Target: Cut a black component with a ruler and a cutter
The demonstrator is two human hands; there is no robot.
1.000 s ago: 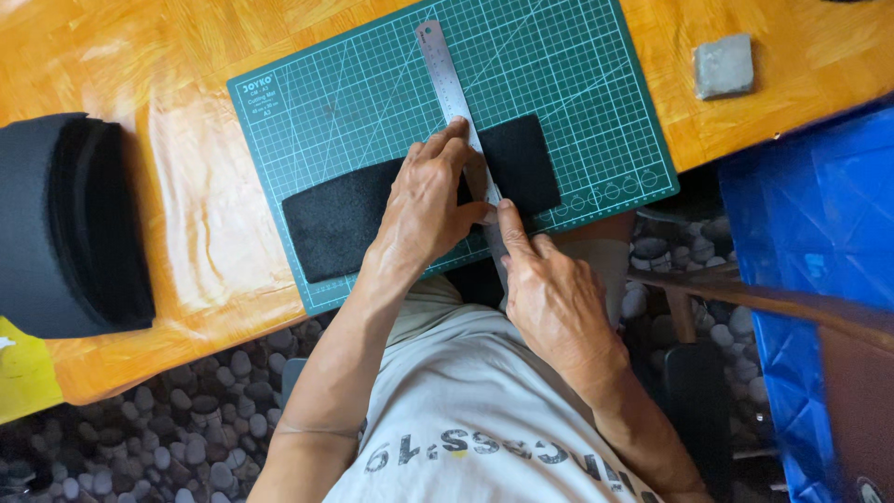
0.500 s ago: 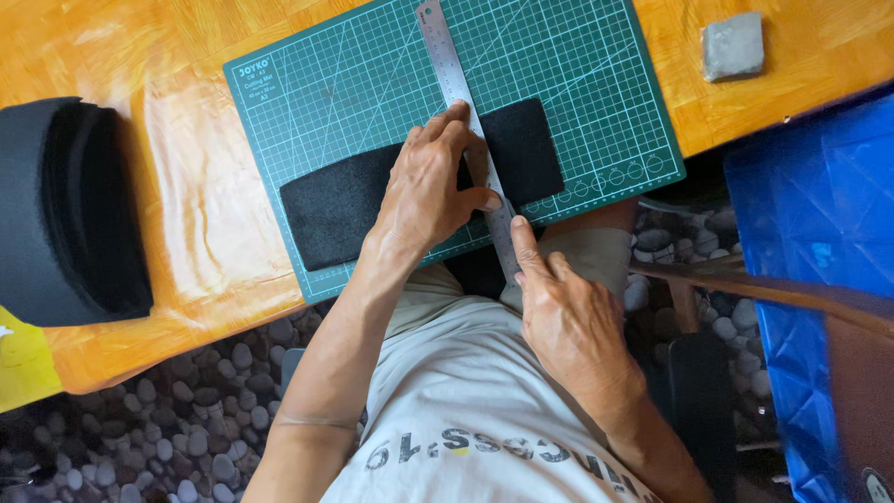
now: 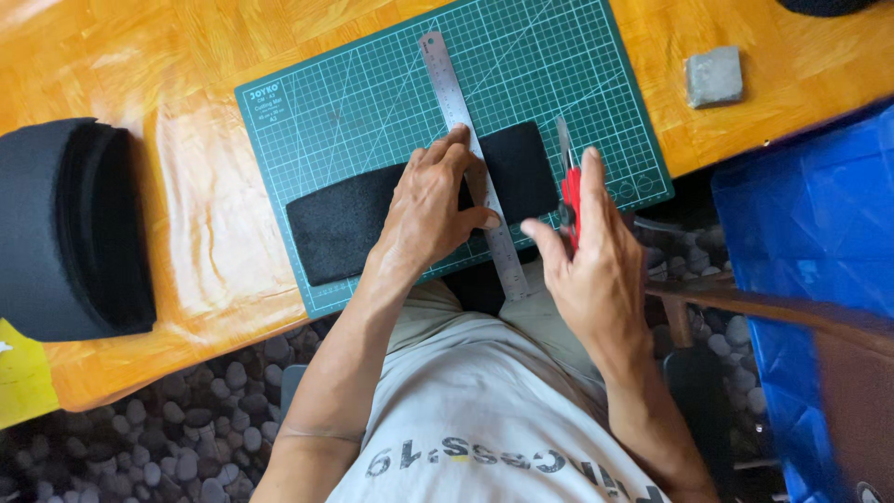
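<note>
Left hand (image 3: 430, 210) flat, fingers spread, pressing steel ruler (image 3: 470, 158) onto black felt strip (image 3: 345, 219) | strip lies along near edge of green cutting mat (image 3: 372, 93), ruler crossing it | right hand (image 3: 591, 270) clear of mat's near right corner, fingers gripping red utility knife (image 3: 568, 186), blade pointing away | grey block (image 3: 714, 76) at table's (image 3: 140, 56) far right edge.

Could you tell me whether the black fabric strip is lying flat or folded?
Flat: the black fabric strip lies spread on the cutting mat under the ruler.

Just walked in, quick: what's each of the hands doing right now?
Left hand: open, pressing flat on the ruler and black strip.
Right hand: closed on a red knife.
</note>
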